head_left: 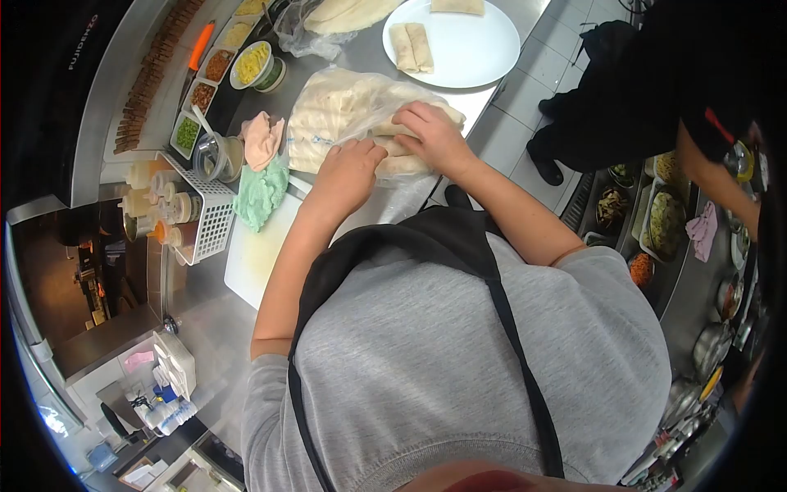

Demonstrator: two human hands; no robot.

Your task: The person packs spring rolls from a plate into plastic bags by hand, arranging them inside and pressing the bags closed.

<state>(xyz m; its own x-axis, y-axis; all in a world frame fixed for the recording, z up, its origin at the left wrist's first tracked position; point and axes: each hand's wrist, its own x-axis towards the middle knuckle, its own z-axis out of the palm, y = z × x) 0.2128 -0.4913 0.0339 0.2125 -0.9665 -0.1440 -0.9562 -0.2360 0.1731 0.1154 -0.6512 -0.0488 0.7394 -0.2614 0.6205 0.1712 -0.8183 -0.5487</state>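
Note:
A clear plastic bag with several pale rolled wraps inside lies on the steel counter in front of me. My left hand is at the bag's near edge, its fingers curled onto the plastic. My right hand bends its fingers over the bag's right side, where a pale rolled wrap shows between the two hands. My fingertips are partly hidden. Beyond the bag stands a white plate with folded wraps on it.
To the left are a pink cloth, a green cloth, a white basket of bottles, and a white cutting board. An orange-handled knife lies by the topping tubs. Another person stands at right.

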